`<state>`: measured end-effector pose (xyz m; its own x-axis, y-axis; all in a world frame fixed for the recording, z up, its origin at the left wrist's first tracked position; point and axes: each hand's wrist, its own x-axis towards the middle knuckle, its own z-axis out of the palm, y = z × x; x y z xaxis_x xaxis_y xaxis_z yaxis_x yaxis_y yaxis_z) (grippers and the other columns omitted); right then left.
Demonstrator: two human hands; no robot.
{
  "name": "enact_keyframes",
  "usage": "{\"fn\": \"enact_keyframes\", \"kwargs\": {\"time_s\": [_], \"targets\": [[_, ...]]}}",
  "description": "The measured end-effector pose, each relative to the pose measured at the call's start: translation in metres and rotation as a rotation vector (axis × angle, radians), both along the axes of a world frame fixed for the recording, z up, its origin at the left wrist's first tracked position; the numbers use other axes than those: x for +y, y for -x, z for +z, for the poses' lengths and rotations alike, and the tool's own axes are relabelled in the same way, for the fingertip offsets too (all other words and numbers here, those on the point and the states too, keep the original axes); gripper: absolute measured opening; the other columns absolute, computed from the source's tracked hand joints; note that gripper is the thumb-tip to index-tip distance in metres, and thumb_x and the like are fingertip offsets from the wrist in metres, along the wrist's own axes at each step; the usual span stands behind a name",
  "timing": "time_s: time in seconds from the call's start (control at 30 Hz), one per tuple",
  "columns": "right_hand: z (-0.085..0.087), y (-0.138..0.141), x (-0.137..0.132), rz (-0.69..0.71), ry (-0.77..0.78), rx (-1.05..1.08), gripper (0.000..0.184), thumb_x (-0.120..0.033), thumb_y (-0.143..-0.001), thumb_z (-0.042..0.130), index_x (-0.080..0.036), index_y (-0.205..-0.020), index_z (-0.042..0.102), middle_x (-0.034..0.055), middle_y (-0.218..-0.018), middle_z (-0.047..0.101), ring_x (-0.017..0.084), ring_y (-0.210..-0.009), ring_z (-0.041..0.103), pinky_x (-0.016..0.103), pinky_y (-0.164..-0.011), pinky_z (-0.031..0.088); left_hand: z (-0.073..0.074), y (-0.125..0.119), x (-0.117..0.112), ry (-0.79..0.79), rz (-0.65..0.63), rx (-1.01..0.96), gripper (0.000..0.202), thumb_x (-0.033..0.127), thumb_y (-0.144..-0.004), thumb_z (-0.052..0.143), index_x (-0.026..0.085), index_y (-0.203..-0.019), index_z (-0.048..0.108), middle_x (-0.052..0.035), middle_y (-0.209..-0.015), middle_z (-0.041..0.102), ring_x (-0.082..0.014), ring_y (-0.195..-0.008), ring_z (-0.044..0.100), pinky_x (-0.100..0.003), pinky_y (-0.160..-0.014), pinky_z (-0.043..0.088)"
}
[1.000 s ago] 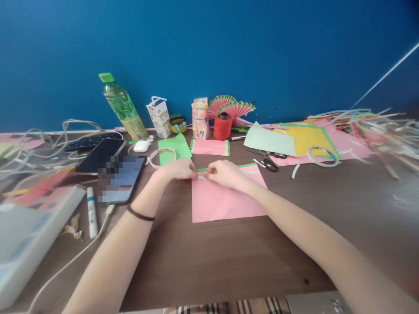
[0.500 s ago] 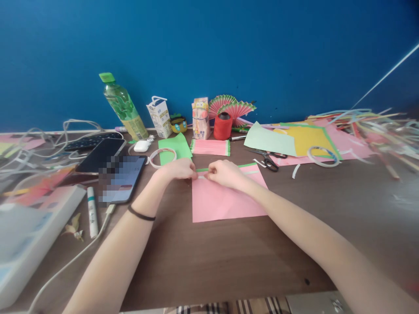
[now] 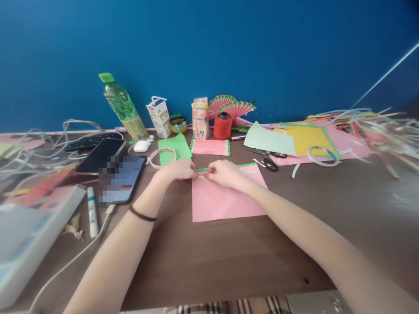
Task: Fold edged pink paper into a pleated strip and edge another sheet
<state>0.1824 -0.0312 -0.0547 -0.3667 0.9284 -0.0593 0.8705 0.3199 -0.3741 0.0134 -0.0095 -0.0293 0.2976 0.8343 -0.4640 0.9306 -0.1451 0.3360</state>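
Observation:
A pink sheet of paper [image 3: 225, 203] with a green band along its far edge lies flat on the table in front of me. A pale strip of double-sided tape [image 3: 252, 172] runs along the sheet just below that band. At the sheet's far left corner, my left hand [image 3: 181, 169] is closed, its fingertips on the edge. My right hand [image 3: 224, 172] is closed in a pinch at the strip's left part, a little right of the left fingertips. What exactly lies between its fingers is mostly hidden.
Beyond the hands lie a pleated pink paper [image 3: 210, 147], a tape roll [image 3: 163, 158], green paper [image 3: 176, 146] and black scissors [image 3: 270, 162]. A red thread spool [image 3: 222, 127] and a bottle [image 3: 126, 109] stand near the wall. Phones [image 3: 126, 181] and a marker [image 3: 92, 213] are left.
Almost nothing differs. Both hands stay at the sheet's far left corner, and the left forearm has shifted very slightly to the right.

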Motion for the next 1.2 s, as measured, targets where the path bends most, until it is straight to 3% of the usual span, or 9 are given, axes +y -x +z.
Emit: {"fn": "enact_keyframes", "kwargs": {"time_s": [0.3, 0.73, 0.97, 1.2], "targets": [[-0.002, -0.001, 0.001, 0.003, 0.007, 0.02, 0.021, -0.04, -0.075, 0.049, -0.023, -0.069, 0.059, 0.0002, -0.078, 0.066, 0.016, -0.07, 0.057, 0.023, -0.053, 0.03, 0.005, -0.005, -0.002, -0.007, 0.03, 0.055, 0.014, 0.031, -0.055, 0.053, 0.017, -0.056, 0.053, 0.0012, -0.054, 0.046, -0.0125, -0.052, 0.043, -0.025, -0.048, 0.027], [-0.004, -0.001, 0.001, 0.002, -0.005, 0.029, 0.02, -0.039, -0.075, 0.05, -0.022, -0.068, 0.059, 0.0005, -0.079, 0.066, 0.015, -0.07, 0.058, 0.023, -0.052, 0.03, 0.007, -0.007, -0.004, -0.017, 0.055, 0.066, 0.015, 0.031, -0.055, 0.056, 0.017, -0.051, 0.051, 0.0013, -0.051, 0.044, -0.0119, -0.05, 0.043, -0.025, -0.047, 0.026], [0.0, 0.0, 0.0, -0.01, 0.023, 0.016, 0.019, -0.039, -0.075, 0.049, -0.024, -0.071, 0.061, 0.0004, -0.08, 0.067, 0.016, -0.071, 0.058, 0.023, -0.055, 0.032, 0.006, 0.003, -0.001, 0.023, 0.06, 0.07, 0.028, 0.043, -0.059, 0.056, 0.016, -0.055, 0.06, -0.0021, -0.058, 0.058, -0.0139, -0.056, 0.051, -0.024, -0.052, 0.032], [0.0, -0.001, -0.001, -0.009, 0.014, 0.019, 0.02, -0.039, -0.076, 0.049, -0.023, -0.07, 0.059, 0.0002, -0.079, 0.067, 0.016, -0.071, 0.058, 0.024, -0.054, 0.031, 0.008, 0.005, 0.0, 0.046, 0.063, 0.062, 0.026, 0.043, -0.058, 0.058, 0.017, -0.057, 0.063, -0.0017, -0.06, 0.061, -0.014, -0.057, 0.052, -0.024, -0.053, 0.033]]}}
